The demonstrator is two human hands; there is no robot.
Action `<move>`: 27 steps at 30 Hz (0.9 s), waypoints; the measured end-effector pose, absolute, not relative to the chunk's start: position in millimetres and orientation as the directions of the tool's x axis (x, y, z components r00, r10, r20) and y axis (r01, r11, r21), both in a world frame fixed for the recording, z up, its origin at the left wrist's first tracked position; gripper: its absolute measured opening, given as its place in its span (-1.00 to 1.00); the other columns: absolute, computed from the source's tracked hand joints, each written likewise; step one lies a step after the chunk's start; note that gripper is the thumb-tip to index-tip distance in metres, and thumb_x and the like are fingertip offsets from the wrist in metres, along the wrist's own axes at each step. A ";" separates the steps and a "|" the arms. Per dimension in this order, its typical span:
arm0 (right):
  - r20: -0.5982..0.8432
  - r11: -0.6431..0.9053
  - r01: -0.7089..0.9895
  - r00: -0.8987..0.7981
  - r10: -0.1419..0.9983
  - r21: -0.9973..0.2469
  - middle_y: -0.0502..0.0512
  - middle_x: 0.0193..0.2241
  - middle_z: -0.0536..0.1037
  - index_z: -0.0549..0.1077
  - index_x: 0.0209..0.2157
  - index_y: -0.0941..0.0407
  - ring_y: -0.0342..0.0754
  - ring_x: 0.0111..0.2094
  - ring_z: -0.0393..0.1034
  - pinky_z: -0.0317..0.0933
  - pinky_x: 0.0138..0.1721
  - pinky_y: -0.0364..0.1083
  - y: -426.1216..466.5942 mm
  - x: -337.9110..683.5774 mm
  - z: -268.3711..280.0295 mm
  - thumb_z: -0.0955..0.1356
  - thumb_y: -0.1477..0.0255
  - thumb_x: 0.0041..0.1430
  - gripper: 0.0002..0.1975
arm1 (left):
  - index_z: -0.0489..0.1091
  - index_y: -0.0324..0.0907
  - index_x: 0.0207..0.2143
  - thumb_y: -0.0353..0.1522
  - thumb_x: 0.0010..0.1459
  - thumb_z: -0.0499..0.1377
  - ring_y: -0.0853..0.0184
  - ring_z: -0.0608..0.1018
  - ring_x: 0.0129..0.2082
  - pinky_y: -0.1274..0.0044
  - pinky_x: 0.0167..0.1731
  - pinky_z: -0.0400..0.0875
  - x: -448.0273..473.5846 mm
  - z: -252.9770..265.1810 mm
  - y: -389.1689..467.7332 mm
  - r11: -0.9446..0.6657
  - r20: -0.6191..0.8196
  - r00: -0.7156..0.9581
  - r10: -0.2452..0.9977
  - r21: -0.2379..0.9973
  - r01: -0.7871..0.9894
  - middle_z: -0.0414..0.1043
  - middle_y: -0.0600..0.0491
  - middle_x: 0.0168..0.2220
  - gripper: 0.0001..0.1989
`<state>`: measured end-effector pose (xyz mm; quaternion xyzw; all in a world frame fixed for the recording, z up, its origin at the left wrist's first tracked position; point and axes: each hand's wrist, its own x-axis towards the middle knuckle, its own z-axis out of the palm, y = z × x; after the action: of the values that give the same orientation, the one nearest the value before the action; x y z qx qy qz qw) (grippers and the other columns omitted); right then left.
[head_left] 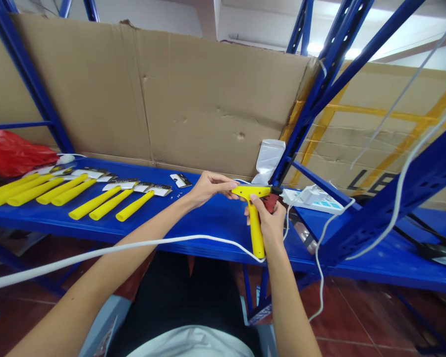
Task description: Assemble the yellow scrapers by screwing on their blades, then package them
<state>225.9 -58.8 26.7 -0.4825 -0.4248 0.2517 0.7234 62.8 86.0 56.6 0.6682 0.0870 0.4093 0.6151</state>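
A yellow T-shaped scraper [256, 230] is held upright over the front part of the blue shelf, its handle pointing down towards me. My left hand [209, 188] pinches the left end of its head between thumb and fingers. The handle's upper part is wrapped by my right hand [270, 215], thumb near the joint of the T. A dark red thing [271, 202] with a black end shows behind the right hand; its kind is partly hidden. On the shelf left of my hands lies a small black-and-white piece [181, 180] with a few tiny bits beside it.
Several yellow-handled scrapers [107, 202] lie in a row on the blue shelf [204, 230], left. A red plastic bag [17, 151] sits at the far left. A white power strip [314, 198] lies right. A white cable [134, 244] crosses before me. Blue posts and cardboard [208, 109] stand behind.
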 end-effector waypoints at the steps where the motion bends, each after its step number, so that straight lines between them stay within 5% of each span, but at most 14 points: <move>1: 0.377 0.406 0.053 0.500 0.780 -0.912 0.04 -0.59 0.62 0.61 -0.38 0.10 -0.09 -0.71 0.41 0.33 -0.69 -0.13 -59.2 225.7 27.0 0.64 -0.05 0.15 -0.51 | 0.81 -0.25 -0.22 -0.06 -0.03 0.68 0.15 0.80 -0.40 0.38 -0.26 0.77 62.6 56.8 86.0 -0.234 0.441 0.649 0.620 0.893 -0.384 0.76 -0.18 -0.36 -0.52; 8: 0.404 0.428 0.060 0.464 0.788 -0.902 0.05 -0.58 0.61 0.65 -0.39 0.11 -0.11 -0.69 0.41 0.32 -0.68 -0.13 -63.2 224.0 29.0 0.64 -0.05 0.17 -0.51 | 0.80 -0.23 -0.24 -0.09 -0.03 0.68 0.17 0.79 -0.41 0.40 -0.29 0.74 61.1 57.1 85.6 -0.221 0.447 0.669 0.594 0.890 -0.399 0.75 -0.15 -0.38 -0.56; 13: 0.415 0.460 0.021 0.470 0.779 -0.888 0.07 -0.51 0.67 0.66 -0.35 0.09 -0.08 -0.66 0.43 0.36 -0.67 -0.09 -63.0 226.0 25.8 0.64 -0.02 0.17 -0.55 | 0.78 -0.31 -0.07 0.06 0.07 0.60 0.13 0.81 -0.38 0.40 -0.29 0.72 58.8 58.2 90.6 -0.130 0.425 0.661 0.619 0.885 -0.447 0.78 -0.24 -0.28 -0.36; 17: 0.431 0.493 0.000 0.485 0.761 -0.870 0.11 -0.42 0.72 0.64 -0.34 0.06 -0.02 -0.60 0.50 0.40 -0.65 -0.04 -62.2 228.0 23.0 0.62 0.04 0.21 -0.62 | 0.75 -0.32 -0.13 0.11 0.23 0.48 0.19 0.81 -0.35 0.45 -0.27 0.70 55.1 63.1 98.0 -0.103 0.415 0.554 0.722 0.856 -0.506 0.80 -0.27 -0.19 -0.39; 27: 0.457 0.559 -0.079 0.487 0.744 -0.826 0.16 -0.36 0.76 0.62 -0.32 0.06 0.07 -0.52 0.60 0.54 -0.53 0.04 -64.7 229.0 26.5 0.64 0.13 0.18 -0.68 | 0.69 -0.22 -0.32 0.01 0.38 0.38 0.40 0.65 -0.48 0.56 -0.36 0.59 19.3 86.3 133.6 -0.144 0.372 0.221 0.902 0.740 -0.657 0.71 -0.03 -0.40 -0.53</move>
<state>229.0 -64.7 26.5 -0.3865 -0.4303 0.2668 0.7709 19.3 133.6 86.3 0.4484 0.1365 0.6092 0.6397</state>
